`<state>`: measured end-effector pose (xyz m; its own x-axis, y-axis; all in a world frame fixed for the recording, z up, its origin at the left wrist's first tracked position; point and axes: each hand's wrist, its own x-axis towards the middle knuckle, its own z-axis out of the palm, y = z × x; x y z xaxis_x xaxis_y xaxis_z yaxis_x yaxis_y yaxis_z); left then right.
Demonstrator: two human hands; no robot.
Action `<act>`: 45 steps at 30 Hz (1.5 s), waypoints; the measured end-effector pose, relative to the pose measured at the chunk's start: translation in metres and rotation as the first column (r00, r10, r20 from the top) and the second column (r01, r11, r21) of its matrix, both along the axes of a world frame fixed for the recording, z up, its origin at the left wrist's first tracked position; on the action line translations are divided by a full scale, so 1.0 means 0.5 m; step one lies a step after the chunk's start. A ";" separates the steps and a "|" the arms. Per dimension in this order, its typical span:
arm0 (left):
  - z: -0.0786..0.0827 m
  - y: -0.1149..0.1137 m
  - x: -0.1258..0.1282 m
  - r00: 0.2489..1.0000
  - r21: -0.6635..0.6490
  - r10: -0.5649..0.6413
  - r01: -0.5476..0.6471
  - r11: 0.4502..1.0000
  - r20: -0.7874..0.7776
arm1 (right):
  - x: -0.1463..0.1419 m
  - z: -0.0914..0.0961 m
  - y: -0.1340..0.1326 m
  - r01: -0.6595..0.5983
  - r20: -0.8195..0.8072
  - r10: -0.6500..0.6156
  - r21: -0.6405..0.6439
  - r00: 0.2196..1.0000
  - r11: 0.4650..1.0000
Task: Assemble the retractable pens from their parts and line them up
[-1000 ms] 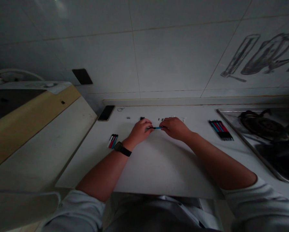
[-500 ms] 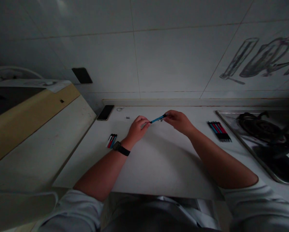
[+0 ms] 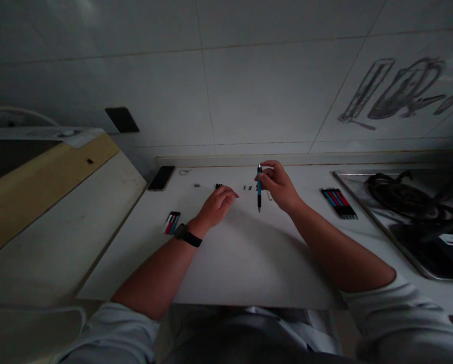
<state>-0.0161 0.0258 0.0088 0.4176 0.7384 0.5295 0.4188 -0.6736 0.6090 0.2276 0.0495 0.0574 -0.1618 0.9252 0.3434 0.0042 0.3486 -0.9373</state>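
Between the thumb and fingers of my right hand (image 3: 280,187) is a blue pen (image 3: 259,189), held nearly upright with its black grip and tip pointing down. My left hand (image 3: 215,206) hovers over the white counter with loosely bent fingers, thumb apart from them and nothing visible in them. Just behind its fingertips are small black parts (image 3: 218,186), partly covered by the hand. Small dark pieces (image 3: 247,187) lie between the two hands, and a few tiny metallic pieces (image 3: 196,185) sit farther left.
Several blue, red and black pens (image 3: 339,203) lie side by side at the right, near a gas stove (image 3: 401,202). Pen barrels (image 3: 172,222) in white, red and blue lie by my left wrist. A phone (image 3: 162,178) and a thin ring (image 3: 184,172) rest at the back left.
My left hand has let go of the pen's end. My right hand has turned the pen from slanted to nearly upright, tip down.
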 end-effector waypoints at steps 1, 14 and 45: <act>-0.003 0.001 0.000 1.000 -0.009 0.000 0.000 1.000 -0.006 | 0.005 0.002 0.002 0.021 0.018 -0.021 0.007 1.000 1.000; -0.015 0.007 0.001 0.996 -0.054 -0.026 0.022 0.998 -0.083 | 0.027 -0.007 0.022 0.039 0.028 -0.039 -0.019 0.999 0.999; -0.018 0.005 0.003 0.985 -0.039 -0.046 0.040 0.998 -0.164 | 0.040 0.004 0.022 -0.075 0.033 0.077 -0.064 0.997 0.995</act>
<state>-0.0144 0.0282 -0.0001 0.5285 0.7352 0.4245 0.4868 -0.6720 0.5581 0.2477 0.0604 0.0596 -0.2430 0.9292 0.2784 0.0133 0.2902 -0.9569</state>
